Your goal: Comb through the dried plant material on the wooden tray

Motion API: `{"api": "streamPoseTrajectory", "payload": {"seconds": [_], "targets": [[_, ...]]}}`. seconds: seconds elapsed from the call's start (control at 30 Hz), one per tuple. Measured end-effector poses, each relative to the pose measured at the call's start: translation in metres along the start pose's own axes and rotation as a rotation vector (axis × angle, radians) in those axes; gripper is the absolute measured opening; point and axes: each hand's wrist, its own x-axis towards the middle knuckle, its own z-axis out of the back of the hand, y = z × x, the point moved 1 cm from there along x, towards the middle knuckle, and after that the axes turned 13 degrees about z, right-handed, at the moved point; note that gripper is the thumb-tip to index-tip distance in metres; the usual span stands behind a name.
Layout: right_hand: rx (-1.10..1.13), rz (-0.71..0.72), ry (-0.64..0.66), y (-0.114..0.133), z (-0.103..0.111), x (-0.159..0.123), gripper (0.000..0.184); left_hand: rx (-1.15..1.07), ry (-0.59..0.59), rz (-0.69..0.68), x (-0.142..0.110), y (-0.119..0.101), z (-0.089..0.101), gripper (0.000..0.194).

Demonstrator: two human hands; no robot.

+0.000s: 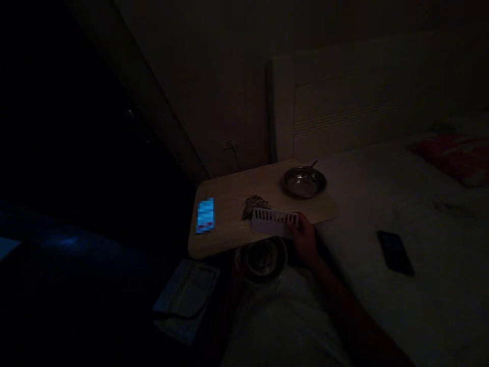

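In the dim head view, my right hand (305, 232) is closed around the right end of a white slotted plastic tray (271, 224). The tray stands on edge at the front of a small wooden table (229, 234), touching or just in front of a heap of small dark bits (254, 203), perhaps seeds or dry leaves. Below the table edge is a round metal bowl (280, 272) with some dark matter inside. At its left rim is my left hand (239, 267), very dark but apparently gripping it.
A second metal bowl (305, 183), with a handle poking up behind it, sits at the table's back right. A glowing, pixelated screen (205, 216) lies at the left. On the bed is a dark phone (395, 252). A pale box (187, 298) stands below left.
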Motion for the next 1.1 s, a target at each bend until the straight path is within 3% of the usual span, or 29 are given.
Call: {"api": "streamPoseTrajectory", "payload": {"seconds": [0.27,0.53,0.67,0.87,1.1], "targets": [[0.074,-0.055,0.029,-0.004,0.005,-0.002,0.019,0.023,-0.020,-0.010,0.009,0.009,0.002,0.078],[0.021,-0.051,-0.262,0.000,0.032,0.012,0.020,-0.007,-0.026,0.019,0.010,0.010,0.004,0.074],[0.000,-0.014,-0.307,0.003,0.046,0.018,0.017,0.016,0.018,-0.049,0.008,0.006,0.004,0.073],[-0.037,-0.013,-0.276,-0.008,0.052,0.014,0.017,0.002,0.016,0.016,0.005,0.004,0.004,0.076],[-0.018,-0.020,-0.231,-0.013,0.042,0.009,0.018,0.014,0.009,-0.044,0.000,-0.002,0.000,0.071]]}}
